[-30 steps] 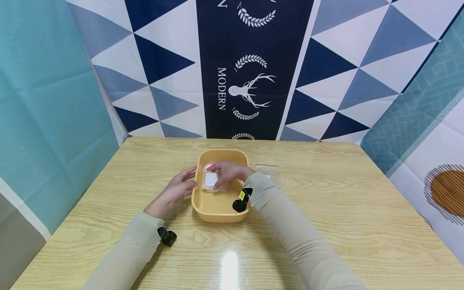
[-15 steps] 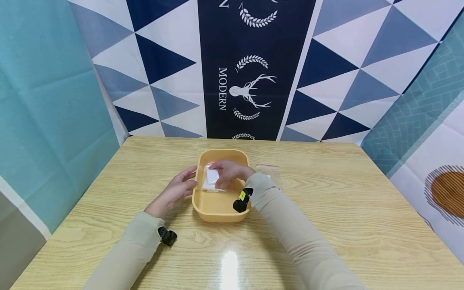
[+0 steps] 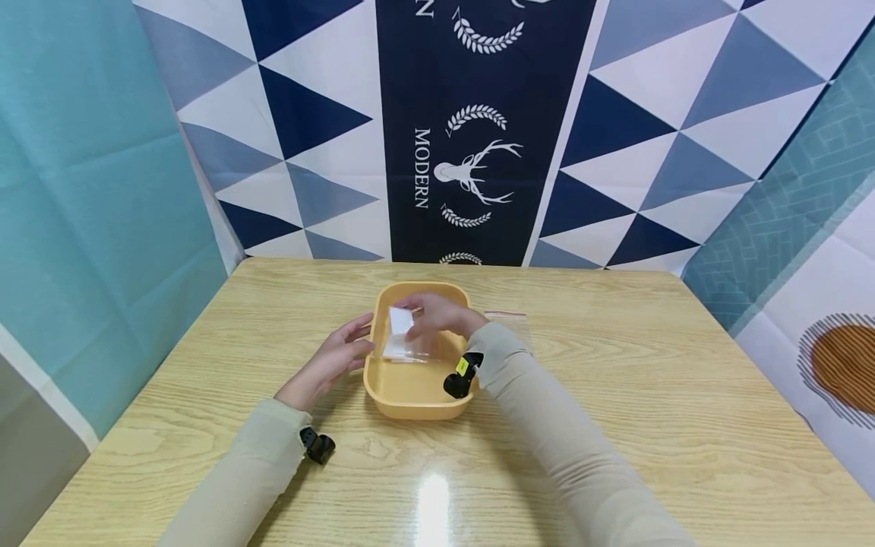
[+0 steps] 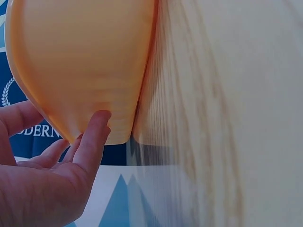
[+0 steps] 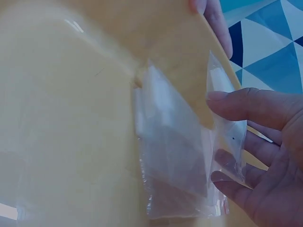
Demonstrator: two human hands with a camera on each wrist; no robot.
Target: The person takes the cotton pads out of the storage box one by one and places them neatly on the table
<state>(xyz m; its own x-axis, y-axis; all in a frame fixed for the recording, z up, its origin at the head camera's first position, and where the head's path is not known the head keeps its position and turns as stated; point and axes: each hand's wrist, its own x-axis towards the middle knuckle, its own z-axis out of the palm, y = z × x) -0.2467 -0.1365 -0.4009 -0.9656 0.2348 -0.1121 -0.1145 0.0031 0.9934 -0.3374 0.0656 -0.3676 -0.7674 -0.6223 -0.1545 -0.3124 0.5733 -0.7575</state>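
Observation:
A deep yellow-orange plastic bin (image 3: pixel 417 387) stands on the table. Inside it, my right hand (image 3: pixel 440 313) pinches a small clear zip bag (image 5: pixel 228 125) with something white in it, thumb on one side and fingers on the other. More clear bags with white contents (image 5: pixel 173 146) lie on the bin floor beside the held one, partly overlapping, so their number is unclear. At the bin's left wall is my left hand (image 3: pixel 333 357), its fairly straight fingers (image 4: pixel 92 144) touching the outside of the wall.
Right of the bin, partly behind my right sleeve, another clear zip bag with a red strip (image 3: pixel 514 325) lies on the wood-grain table (image 3: pixel 649 365). A patterned cloth (image 3: pixel 465 137) hangs behind the table's far edge.
My right hand has risen slightly, and the white-filled bag has tilted up with it, away from the bags beneath. My left hand stays at the bin wall.

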